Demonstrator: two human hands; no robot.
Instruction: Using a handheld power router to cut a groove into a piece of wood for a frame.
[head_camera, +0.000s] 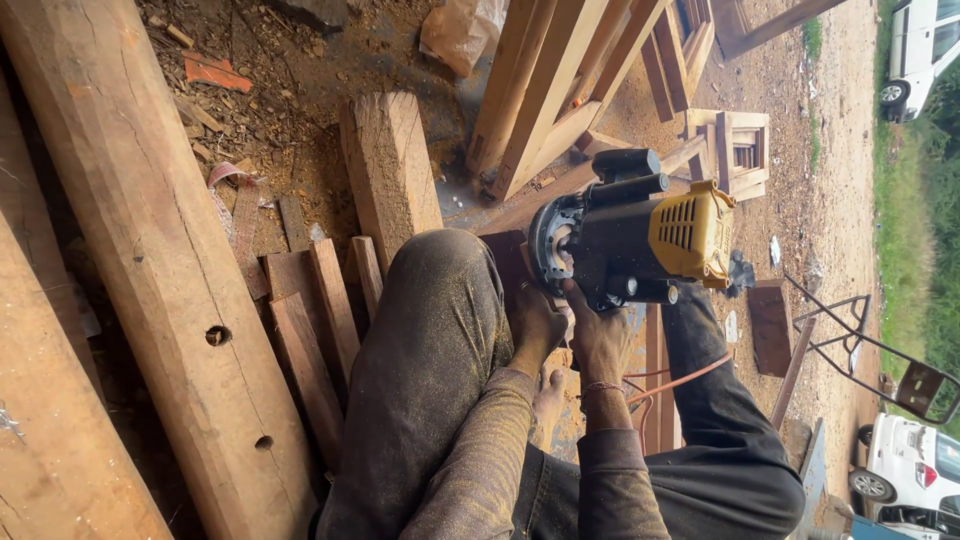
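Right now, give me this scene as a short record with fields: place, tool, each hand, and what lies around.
place: outdoor woodworking spot, dirt ground with wood scraps
tool: black and yellow power router, tipped on its side, base facing the person
left hand: left hand at the router's base, fingers near the round base plate
right hand: right hand gripping the router body from below
cable: orange cord by the right wrist
around: long timber beam with drilled holes, short wooden block, wooden frames, white cars

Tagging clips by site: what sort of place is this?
Likely an open-air carpentry yard: heavy timber beams, wooden frames on sawdust-strewn dirt, and both hands, left hand and right hand, on a yellow-and-black router.
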